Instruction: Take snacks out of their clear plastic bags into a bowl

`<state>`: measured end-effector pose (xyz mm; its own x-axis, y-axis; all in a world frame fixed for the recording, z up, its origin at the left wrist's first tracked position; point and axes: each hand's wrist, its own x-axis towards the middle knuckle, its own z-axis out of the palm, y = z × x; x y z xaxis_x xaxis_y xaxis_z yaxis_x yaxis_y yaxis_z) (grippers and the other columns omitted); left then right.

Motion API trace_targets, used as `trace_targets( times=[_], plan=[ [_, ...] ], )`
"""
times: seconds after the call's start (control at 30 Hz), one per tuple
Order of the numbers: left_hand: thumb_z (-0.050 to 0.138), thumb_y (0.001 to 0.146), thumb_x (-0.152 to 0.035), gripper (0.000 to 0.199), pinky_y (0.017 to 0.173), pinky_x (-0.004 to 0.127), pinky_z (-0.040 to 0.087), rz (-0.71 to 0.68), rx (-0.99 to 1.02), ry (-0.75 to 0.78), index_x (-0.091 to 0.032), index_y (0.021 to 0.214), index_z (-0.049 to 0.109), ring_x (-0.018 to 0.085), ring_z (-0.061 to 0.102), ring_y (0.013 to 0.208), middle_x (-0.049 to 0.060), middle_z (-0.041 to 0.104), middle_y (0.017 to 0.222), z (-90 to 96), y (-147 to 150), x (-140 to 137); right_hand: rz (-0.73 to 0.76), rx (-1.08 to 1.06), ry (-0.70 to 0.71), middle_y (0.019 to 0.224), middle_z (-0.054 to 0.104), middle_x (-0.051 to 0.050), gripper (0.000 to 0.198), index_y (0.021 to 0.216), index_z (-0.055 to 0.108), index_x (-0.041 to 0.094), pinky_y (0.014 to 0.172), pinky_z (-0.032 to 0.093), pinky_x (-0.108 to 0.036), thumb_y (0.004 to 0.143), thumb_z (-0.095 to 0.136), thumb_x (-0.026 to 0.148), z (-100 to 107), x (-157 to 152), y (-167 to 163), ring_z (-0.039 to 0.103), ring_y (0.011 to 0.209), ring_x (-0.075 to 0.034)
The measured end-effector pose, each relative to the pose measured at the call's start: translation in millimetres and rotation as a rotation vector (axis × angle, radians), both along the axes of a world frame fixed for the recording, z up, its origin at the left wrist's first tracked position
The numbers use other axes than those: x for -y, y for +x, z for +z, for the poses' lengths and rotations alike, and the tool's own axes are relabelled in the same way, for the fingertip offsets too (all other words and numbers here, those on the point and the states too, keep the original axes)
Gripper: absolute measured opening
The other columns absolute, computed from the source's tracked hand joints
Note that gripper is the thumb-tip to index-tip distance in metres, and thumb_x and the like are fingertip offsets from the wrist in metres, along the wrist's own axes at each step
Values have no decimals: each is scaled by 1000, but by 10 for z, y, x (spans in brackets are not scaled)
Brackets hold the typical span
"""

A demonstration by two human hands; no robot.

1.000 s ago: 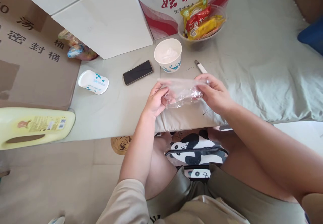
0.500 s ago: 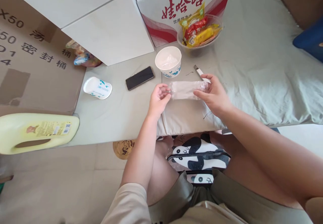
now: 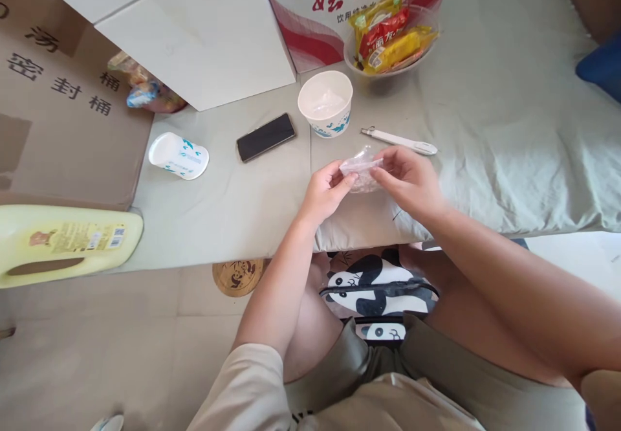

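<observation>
A small clear plastic bag (image 3: pixel 365 178) with pale contents, too blurred to name, is held between my two hands. My left hand (image 3: pixel 327 191) pinches its left upper edge between thumb and fingers. On the other edge, my right hand (image 3: pixel 410 178) grips with thumb and fingertips. Just beyond the right hand lies a white utility knife (image 3: pixel 400 140) on the cloth. A white paper bowl (image 3: pixel 326 110) with a blue pattern stands upright behind the bag, some clear plastic inside it. To its left rests a dark-screened phone (image 3: pixel 266 137).
A paper cup (image 3: pixel 179 155) lies on its side at the left, near a yellow jug (image 3: pixel 68 240). A clear bowl of packaged snacks (image 3: pixel 394 46) sits by a printed carton (image 3: pixel 305 30). A large cardboard box (image 3: pixel 58 114) borders the left; below is a panda-print item (image 3: pixel 378 292).
The bag, stretched out flat between the hands before, is now bunched shorter as the hands have come together. The utility knife shows more fully. The view has shifted slightly.
</observation>
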<state>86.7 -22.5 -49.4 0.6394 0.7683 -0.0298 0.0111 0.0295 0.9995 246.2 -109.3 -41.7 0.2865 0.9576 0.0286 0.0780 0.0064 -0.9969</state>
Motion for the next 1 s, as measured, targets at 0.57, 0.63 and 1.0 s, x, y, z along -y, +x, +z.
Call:
trace_targets(
  times=[0.57, 0.63, 1.0],
  plan=[
    [51, 94, -36, 21, 71, 26, 45, 115, -72, -90, -20, 83, 59, 12, 61, 72, 0, 64, 77, 189, -58, -137, -360, 175, -8, 64, 51, 5, 26, 73, 51, 23, 57, 36, -26, 74, 74, 35, 317, -206, 45, 44, 56, -11],
    [50, 93, -37, 23, 69, 27, 43, 93, -78, -57, -20, 80, 59, 13, 60, 72, -1, 64, 75, 192, -79, -133, -401, 414, 24, 63, 47, 5, 22, 69, 46, 24, 58, 34, -28, 74, 67, 25, 526, -433, 0, 40, 57, -11],
    [48, 89, -36, 22, 63, 28, 35, 104, -82, -43, -22, 73, 56, 13, 48, 63, -4, 56, 66, 307, -214, -109, 345, 1457, -620, 87, 71, -8, 6, 84, 69, 14, 81, 53, -33, 84, 68, 8, 740, -2199, -403, 68, 88, -22]
  ],
)
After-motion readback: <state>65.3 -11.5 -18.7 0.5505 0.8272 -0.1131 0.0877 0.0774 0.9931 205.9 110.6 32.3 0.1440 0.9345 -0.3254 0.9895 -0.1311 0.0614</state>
